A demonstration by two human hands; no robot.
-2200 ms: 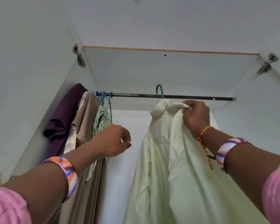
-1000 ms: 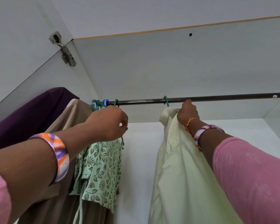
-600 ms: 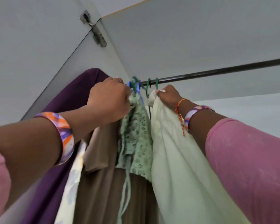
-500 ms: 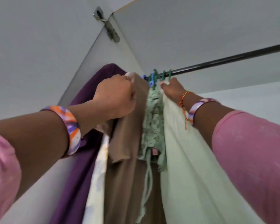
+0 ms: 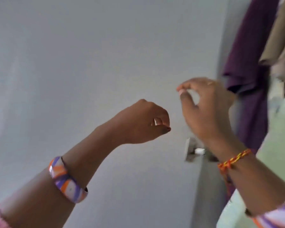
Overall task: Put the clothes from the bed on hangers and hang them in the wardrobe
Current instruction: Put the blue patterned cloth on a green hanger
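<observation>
The head view, the only one, is blurred by motion. The landmark is the metal hinge (image 5: 193,149) fixed where the pale wardrobe door (image 5: 72,63) meets the wardrobe's edge. Left of the hinge the door is one broad, flat, smooth grey surface, and both raised hands hang in front of it with open room around them. Right of the hinge the space is crowded with hanging cloth that runs to the picture's right edge.

Two hands show. The left hand (image 5: 141,122) is up and left of the hinge, its fingers curled loosely with the thumb tip close to the fingertips, holding nothing. The right hand (image 5: 206,109) is directly above the hinge, thumb and forefinger meeting in a ring; whether anything is pinched there I cannot tell through the blur. The hands are near each other but apart.

Three garments can be counted right of the hinge: a dark purple garment (image 5: 250,63) in soft folds nearest it, a beige garment (image 5: 281,38) further up and right, and a pale green shirt (image 5: 280,145), smooth and light, at the lower right behind the right forearm. No hand touches them.

Two glossy bangles show, one on the left wrist (image 5: 66,180) striped orange and purple, another at the right forearm (image 5: 276,218). One braided thread bracelet (image 5: 234,159), red and yellow, circles the right wrist.
</observation>
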